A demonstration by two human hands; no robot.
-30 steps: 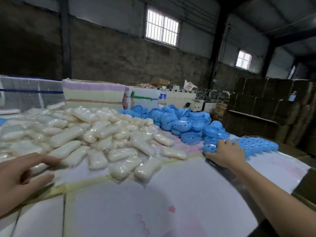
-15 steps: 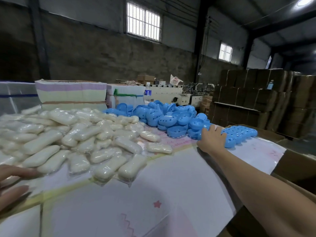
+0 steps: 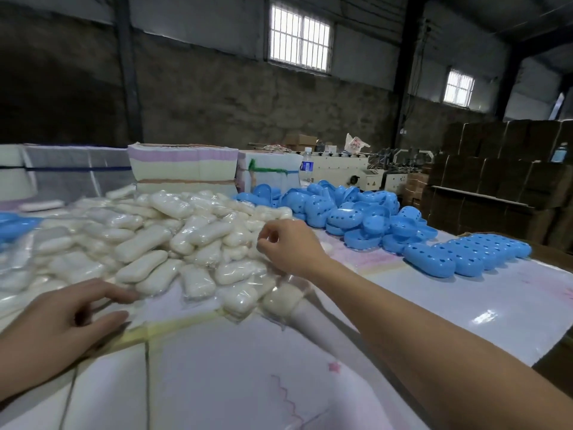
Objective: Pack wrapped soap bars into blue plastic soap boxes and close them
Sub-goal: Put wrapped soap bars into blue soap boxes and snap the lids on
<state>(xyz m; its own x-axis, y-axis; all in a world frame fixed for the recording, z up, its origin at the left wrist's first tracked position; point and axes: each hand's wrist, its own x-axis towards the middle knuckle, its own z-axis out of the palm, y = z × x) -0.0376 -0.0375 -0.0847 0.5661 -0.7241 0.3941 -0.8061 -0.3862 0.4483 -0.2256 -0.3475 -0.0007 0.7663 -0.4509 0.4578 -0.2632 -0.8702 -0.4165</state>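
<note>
A big heap of white soap bars in clear wrap point(image 3: 148, 240) covers the left and middle of the table. Loose blue soap box halves with holes point(image 3: 350, 212) are piled at the back right, and a row of closed blue soap boxes point(image 3: 465, 256) stands to their right. My right hand point(image 3: 288, 246) hovers over the right edge of the soap heap, fingers curled, nothing visibly held. My left hand point(image 3: 62, 324) rests flat on the table by the near left edge of the heap, fingers apart and empty.
The table point(image 3: 248, 383) is covered with glossy printed sheets. Stacks of paper point(image 3: 183, 169) and a water bottle point(image 3: 306, 169) stand behind the piles. Cardboard cartons point(image 3: 502, 169) fill the right background, and a brown box edge shows at the far right.
My right hand has left the row of blue boxes and swung left to the soap heap. My left hand has come further into view. The camera has turned left.
</note>
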